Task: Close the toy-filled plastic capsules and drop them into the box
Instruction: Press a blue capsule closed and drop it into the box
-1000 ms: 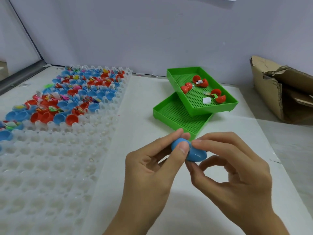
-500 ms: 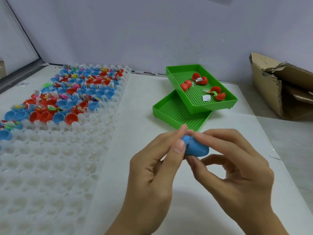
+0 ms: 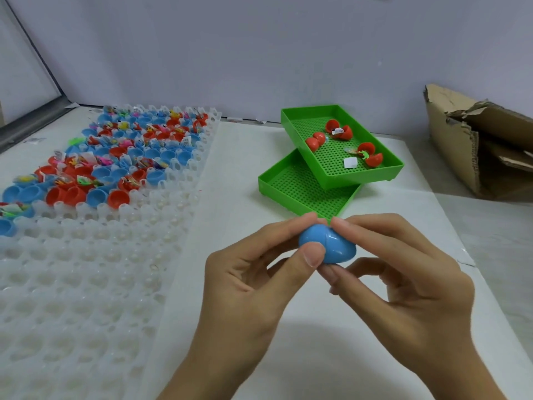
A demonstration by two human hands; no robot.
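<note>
I have the blue capsule (image 3: 327, 245) pinched between both hands above the table (image 3: 239, 180), just in front of the lower green tray (image 3: 302, 192). My left hand (image 3: 259, 272) holds the left half with thumb and forefinger; my right hand (image 3: 403, 272) holds the right half, forefinger over the top, the other fingers curled beneath.

Step in hand, in my judgement: pressing the two halves together until they seat. To do it well I should push straight along the capsule's long axis, keep the halves in line, and keep my fingertips off the seam so nothing is trapped. I should check the seam all round before release. The box (image 3: 478, 145) stands well apart to the right; the drop calls for the right hand alone.

Condition of the capsule: egg-shaped, smooth, glossy, one colour throughout. A seam line shows near my left thumb; the halves look joined there, but I cannot tell whether they are fully snapped. The contents are hidden.

Many open capsules (image 3: 115, 157) lie in the white rack (image 3: 86, 284) to the left.
</note>
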